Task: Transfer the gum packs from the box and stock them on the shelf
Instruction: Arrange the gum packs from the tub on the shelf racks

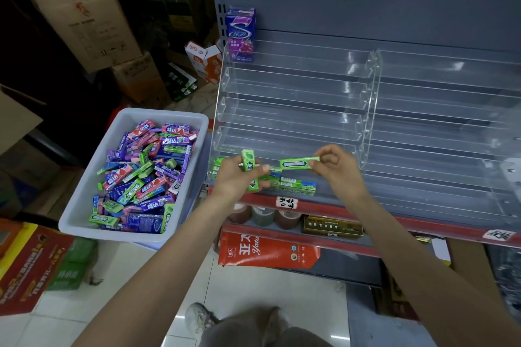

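A white plastic box [84,191] at the left holds a heap of green, purple, blue and pink gum packs [146,172]. My left hand [236,177] grips green gum packs [249,170] upright in front of the lowest tier of the clear acrylic shelf rack [296,110]. My right hand [335,169] pinches the end of one green gum pack [296,164], held level over that tier. Several green packs [293,187] lie flat in the lowest tier. A purple gum carton [241,33] stands at the rack's top left.
A second clear rack [439,126] adjoins on the right. The red shelf edge [324,210] carries a handwritten label [286,202]. Below it sit jars, a gold box and a red packet [267,253]. Cardboard boxes [84,16] crowd the floor at the left. My shoes [197,318] are on the tiles.
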`<action>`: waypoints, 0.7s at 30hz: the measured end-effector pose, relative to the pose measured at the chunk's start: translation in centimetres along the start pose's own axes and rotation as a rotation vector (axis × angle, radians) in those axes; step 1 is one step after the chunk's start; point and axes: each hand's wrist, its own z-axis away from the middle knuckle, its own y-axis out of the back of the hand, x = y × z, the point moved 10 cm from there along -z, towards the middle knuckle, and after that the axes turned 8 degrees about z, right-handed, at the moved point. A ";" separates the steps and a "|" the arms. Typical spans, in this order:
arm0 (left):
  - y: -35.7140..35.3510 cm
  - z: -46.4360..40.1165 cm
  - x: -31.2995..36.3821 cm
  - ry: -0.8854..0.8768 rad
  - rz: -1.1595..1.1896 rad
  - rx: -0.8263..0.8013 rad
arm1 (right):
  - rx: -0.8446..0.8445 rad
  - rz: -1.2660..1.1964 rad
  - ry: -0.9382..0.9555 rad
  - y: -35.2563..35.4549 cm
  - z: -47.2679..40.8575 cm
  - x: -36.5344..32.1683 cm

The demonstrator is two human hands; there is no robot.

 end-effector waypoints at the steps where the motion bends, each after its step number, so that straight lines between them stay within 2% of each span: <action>1: 0.2 0.0 -0.3 0.026 0.034 0.013 | 0.035 0.027 -0.028 0.5 -0.1 0.8; 6: 0.2 0.1 -0.9 0.067 0.118 0.026 | 0.082 0.281 -0.048 0.8 -0.4 3.1; 14: -0.4 0.1 -0.8 0.013 0.047 -0.034 | -0.021 0.663 0.051 -1.5 -0.2 3.5; 21: 0.0 0.5 -0.2 -0.028 0.041 -0.001 | -0.098 0.784 0.110 -2.9 -0.6 3.3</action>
